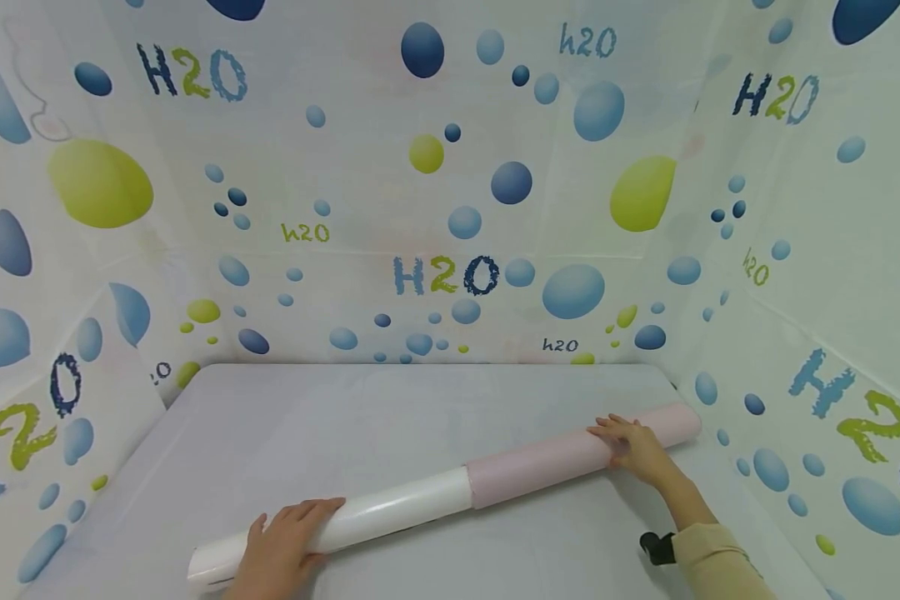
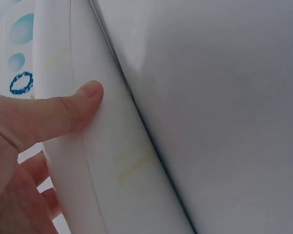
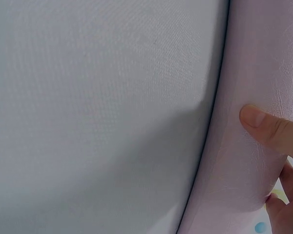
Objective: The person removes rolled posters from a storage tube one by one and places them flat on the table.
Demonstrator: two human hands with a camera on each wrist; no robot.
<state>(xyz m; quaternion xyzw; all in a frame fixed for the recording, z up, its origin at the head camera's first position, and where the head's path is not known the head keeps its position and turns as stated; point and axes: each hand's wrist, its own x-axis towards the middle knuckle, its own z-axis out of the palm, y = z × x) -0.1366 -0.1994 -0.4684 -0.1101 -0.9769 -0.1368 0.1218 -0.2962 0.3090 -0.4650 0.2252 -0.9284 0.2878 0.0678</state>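
A long rolled-up tube lies slantwise across the table, its right end farther from me. Its left part is a white roll (image 1: 397, 505); the right part is a slightly thicker pink roll (image 1: 543, 467) with a finely creased surface, and the two meet end to end or overlap at mid-length. My left hand (image 1: 285, 546) grips the white roll near its left end, thumb (image 2: 90, 95) on the near side and fingers round the far side. My right hand (image 1: 637, 450) holds the pink roll toward its right end, thumb (image 3: 256, 117) across its near side.
The white-covered table (image 1: 390, 408) spreads beneath the rolls. Around it hang white curtains (image 1: 360, 167) printed with blue and green drops and "H2O" lettering. A small black device (image 1: 656, 548) sits at the right wrist beside the beige sleeve (image 1: 720, 558).
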